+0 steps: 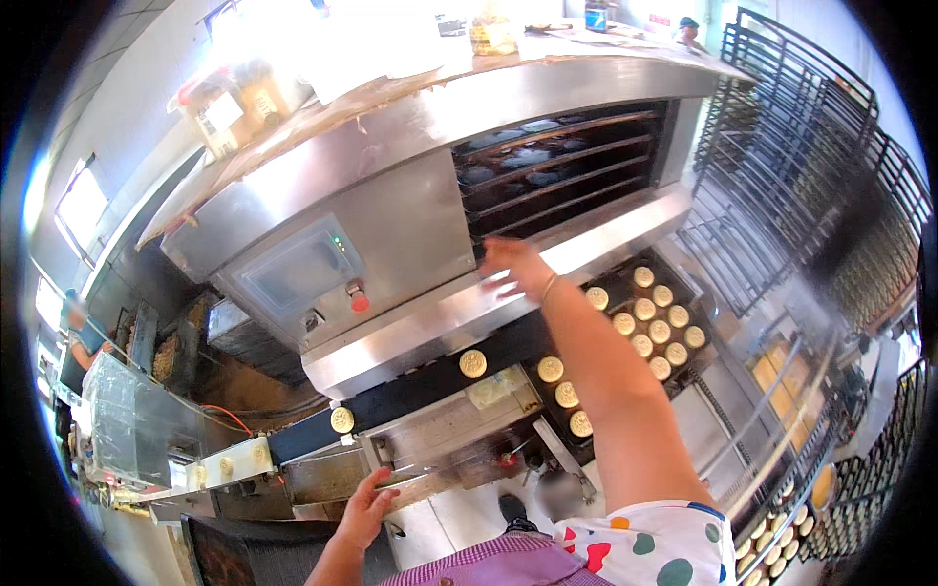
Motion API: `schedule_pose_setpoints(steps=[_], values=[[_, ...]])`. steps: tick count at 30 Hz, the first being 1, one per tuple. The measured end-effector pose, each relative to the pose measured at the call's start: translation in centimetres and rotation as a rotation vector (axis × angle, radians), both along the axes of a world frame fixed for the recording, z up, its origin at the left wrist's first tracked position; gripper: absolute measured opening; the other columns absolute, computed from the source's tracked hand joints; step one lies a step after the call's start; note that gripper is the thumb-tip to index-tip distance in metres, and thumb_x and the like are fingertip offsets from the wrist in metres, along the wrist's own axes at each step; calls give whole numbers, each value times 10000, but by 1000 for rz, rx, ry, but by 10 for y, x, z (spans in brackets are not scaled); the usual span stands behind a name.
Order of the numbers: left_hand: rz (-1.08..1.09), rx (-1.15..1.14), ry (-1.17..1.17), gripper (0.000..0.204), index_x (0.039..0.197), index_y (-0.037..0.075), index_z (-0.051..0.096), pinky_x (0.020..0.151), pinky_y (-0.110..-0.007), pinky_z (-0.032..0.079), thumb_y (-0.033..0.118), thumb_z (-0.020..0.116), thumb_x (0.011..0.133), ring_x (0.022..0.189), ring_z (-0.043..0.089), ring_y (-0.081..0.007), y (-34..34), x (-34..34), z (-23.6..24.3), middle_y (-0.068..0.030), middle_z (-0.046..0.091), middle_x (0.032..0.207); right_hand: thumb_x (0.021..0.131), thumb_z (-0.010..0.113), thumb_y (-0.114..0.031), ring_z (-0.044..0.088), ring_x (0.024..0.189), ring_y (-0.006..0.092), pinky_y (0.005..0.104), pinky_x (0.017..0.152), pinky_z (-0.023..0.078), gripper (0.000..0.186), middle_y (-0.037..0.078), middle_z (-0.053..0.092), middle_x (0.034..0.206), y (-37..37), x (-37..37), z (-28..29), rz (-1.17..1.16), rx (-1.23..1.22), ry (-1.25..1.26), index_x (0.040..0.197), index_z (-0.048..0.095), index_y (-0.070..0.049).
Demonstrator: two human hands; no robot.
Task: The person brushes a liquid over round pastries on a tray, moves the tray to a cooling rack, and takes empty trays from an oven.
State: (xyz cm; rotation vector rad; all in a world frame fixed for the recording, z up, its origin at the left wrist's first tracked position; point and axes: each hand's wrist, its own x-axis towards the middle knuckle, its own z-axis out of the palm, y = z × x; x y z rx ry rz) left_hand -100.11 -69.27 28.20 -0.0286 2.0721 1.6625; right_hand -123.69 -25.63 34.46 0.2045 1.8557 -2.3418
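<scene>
Head view: the person's right hand (pixel 510 266), slightly blurred, reaches out in front of a steel machine (pixel 401 230), fingers spread, holding nothing visible. Round, pale, stamped cakes (pixel 645 310) lie on a dark tray (pixel 619 290), showing on both sides of the right forearm; two more sit apart on a dark belt (pixel 410 393). The left hand (pixel 365 513), fingers parted, hangs near a metal ledge (pixel 430 439).

a blue can (pixel 597 17) stands left of metal racks (pixel 782 127).
</scene>
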Motion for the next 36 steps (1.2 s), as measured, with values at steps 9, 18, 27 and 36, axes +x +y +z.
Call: schedule_pose_setpoints(steps=[9,18,27,36], values=[[-235,52,49,580,1333,18,399,809,-292,509,40,667,820,1024,579,-185,-49,182,-57,-115,497,1242,908,556,-216,658,788,162,292,589,519,410,54,638,1039,-129,330,-40,30,82,-194,1301,495,-116],[-261,-131,156,496,1253,39,481,781,-298,521,22,666,793,948,609,-205,-126,363,-125,-118,435,1283,888,576,-224,652,781,144,302,577,526,436,45,638,1042,-230,637,-95,88,153,-385,1301,499,-110],[-586,-336,43,414,1214,46,538,784,-311,518,96,651,820,930,618,-200,-105,537,-173,-111,578,1164,856,564,-209,636,811,164,310,733,504,400,73,662,955,-233,848,-146,157,505,-186,1242,557,-102],[-1023,-357,209,416,1183,53,560,780,-330,514,159,666,794,845,628,-228,86,722,-189,-150,555,1138,857,580,-194,644,908,176,297,834,506,389,122,672,1016,-98,1178,-172,-192,516,-463,1230,560,-86]])
